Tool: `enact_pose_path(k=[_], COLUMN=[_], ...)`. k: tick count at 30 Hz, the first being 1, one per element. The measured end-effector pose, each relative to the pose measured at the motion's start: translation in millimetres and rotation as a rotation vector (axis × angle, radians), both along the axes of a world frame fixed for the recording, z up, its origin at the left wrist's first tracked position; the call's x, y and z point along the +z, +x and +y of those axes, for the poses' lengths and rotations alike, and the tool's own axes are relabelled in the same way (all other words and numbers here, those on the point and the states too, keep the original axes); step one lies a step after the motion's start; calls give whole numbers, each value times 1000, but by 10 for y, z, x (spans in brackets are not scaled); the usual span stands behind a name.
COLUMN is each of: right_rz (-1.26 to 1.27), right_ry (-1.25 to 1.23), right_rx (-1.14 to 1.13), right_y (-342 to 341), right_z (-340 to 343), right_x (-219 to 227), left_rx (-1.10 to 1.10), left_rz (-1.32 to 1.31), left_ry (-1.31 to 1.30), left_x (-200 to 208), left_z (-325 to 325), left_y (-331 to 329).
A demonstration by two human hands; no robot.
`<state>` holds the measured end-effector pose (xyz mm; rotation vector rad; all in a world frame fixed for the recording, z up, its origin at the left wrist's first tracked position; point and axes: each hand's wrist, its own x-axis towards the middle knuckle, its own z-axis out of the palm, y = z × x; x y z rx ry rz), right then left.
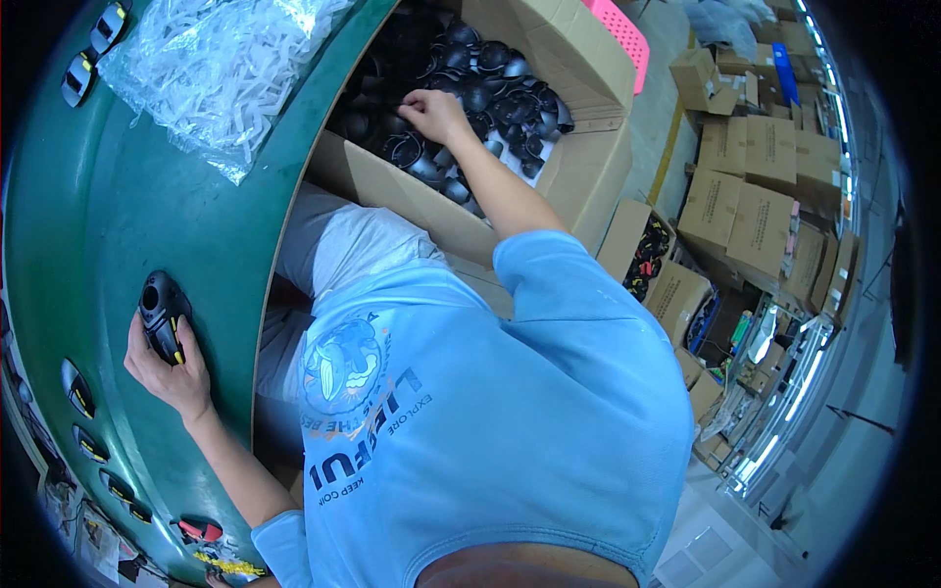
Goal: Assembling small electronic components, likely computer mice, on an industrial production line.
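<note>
On the green tabletop (pixel 108 235), my left hand (pixel 172 377) is wrapped round a black plastic housing (pixel 160 299) with yellow accents and a round opening at its far end. My right arm reaches out to a large open cardboard box (pixel 578 186) beside the table. Inside it lies a heap of black curved plastic parts (pixel 475 93). Over this heap my right hand (pixel 436 115) is closed, thumb and fingers pinched together. Whatever is between those fingertips is too small and dark to make out.
A clear plastic bag of translucent pieces (pixel 221 73) lies at the table's far end. Several black-and-yellow parts (pixel 78 387) line the left edge, with a red-and-black part (pixel 199 530) nearer. A pink crate (pixel 625 39), a carton of parts (pixel 642 260) and stacked cartons (pixel 769 157) stand right.
</note>
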<state>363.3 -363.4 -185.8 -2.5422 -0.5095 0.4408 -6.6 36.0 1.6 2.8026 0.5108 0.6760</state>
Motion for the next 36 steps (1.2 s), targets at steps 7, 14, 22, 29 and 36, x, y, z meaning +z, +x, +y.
enact_pose_path(k=[7,14,22,29,36], right_rz=[23,-364,42,386,752], right_ry=[754,1004,1244,1142,1123], right_rx=[-380,523,1037,720,806], right_y=[-166,-958,-1497,-1756,-1658], right_z=[86,1550,2683,2562,2455], right_x=[703,2125,2185,2150,1982], left_rx=[24,-120,-128,71,-164], left_rz=[11,57,-376,-517,-409], left_ry=[3,-148,-1221,-200,-436], left_x=[80,150,494,612,588], left_z=[53,-16,-407,-481,-602], left_y=[-122,16,-145,100,127])
